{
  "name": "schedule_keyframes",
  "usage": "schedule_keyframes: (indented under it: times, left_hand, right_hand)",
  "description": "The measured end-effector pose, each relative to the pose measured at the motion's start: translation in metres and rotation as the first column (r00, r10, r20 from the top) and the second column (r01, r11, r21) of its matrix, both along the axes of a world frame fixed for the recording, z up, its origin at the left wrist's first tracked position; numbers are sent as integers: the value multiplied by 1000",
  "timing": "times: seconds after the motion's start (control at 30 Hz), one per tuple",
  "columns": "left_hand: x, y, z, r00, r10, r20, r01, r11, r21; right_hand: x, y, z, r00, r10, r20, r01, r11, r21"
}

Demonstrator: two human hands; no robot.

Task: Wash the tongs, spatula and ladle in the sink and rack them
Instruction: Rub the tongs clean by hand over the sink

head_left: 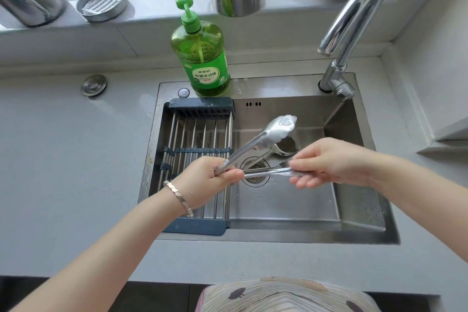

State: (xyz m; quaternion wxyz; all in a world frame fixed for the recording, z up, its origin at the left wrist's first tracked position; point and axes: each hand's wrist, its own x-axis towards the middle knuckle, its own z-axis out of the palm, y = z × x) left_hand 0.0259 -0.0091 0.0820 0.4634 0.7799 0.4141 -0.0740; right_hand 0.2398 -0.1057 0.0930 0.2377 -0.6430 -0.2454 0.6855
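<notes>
Curling round the tongs (277, 127) at the hinge, left fingers (234, 176) grip; right fingers (302, 165) pinch one arm.

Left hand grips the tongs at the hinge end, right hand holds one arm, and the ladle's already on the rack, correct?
No: the head view shows the ladle lying on the sink floor by the drain, below the tongs, not on the rack. The rest stands: left hand grips the hinge end, right hand holds one arm.

One tongs (254, 145), one ladle (288, 146), one bottle (202, 58)
</notes>
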Motion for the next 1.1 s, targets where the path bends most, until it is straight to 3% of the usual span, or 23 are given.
schedule_keyframes:
  times: [0.07, 0.1, 0.17, 0.2, 0.27, 0.33, 0.4, 0.43, 0.6, 0.73, 0.87, 1.0, 1.1]
  left_hand:
    - [-2, 3, 0, 999, 32, -3, -32, 999, -7]
    - [-3, 4, 0, 999, 40, -12, -40, 999, -6]
    - [-6, 5, 0, 997, 72, -26, -73, 997, -24]
    - [-6, 6, 0, 996, 89, -31, -90, 995, -41]
    - [-6, 5, -1, 994, 108, -37, -110, 991, -79]
    - [-4, 4, -1, 991, 131, -19, -132, 984, -119]
    - [-3, 5, 0, 992, 126, -10, -126, 985, -116]
    - [-3, 5, 1, 993, 114, -13, -114, 989, -98]
    - [-11, 7, -3, 974, 228, 21, -226, 971, -73]
    - [-11, 6, -6, 971, 237, 27, -234, 969, -79]
    - [-12, 7, -5, 966, 253, 48, -250, 966, -60]
    - [-11, 5, -6, 968, 244, 59, -241, 969, -50]
    - [-16, 8, -7, 961, 274, 47, -271, 961, -57]
  right_hand:
    - [10, -4, 2, 987, -114, -112, 116, 993, 13]
    - [15, -7, 2, 986, -144, -86, 149, 987, 56]
    - [22, -14, -4, 972, -149, 183, 99, 961, 260]
    - [23, -18, -4, 925, -130, 356, -14, 927, 375]
    - [10, -26, -4, 760, -23, 649, -382, 793, 475]
    - [-11, -35, -16, 486, 73, 871, -739, 567, 364]
    - [-26, -46, -34, 242, 99, 965, -902, 390, 186]
    - [-26, -49, -40, 188, 94, 978, -922, 361, 142]
    - [-14, -43, -44, 288, -47, 957, -836, 475, 275]
    - [-24, -44, -45, 336, -50, 941, -842, 432, 323]
    - [-12, -42, -42, 377, -159, 912, -785, 468, 406]
    - [-22, -41, -46, 373, -150, 915, -823, 401, 402]
    - [-11, -41, -44, 420, -163, 893, -788, 424, 447]
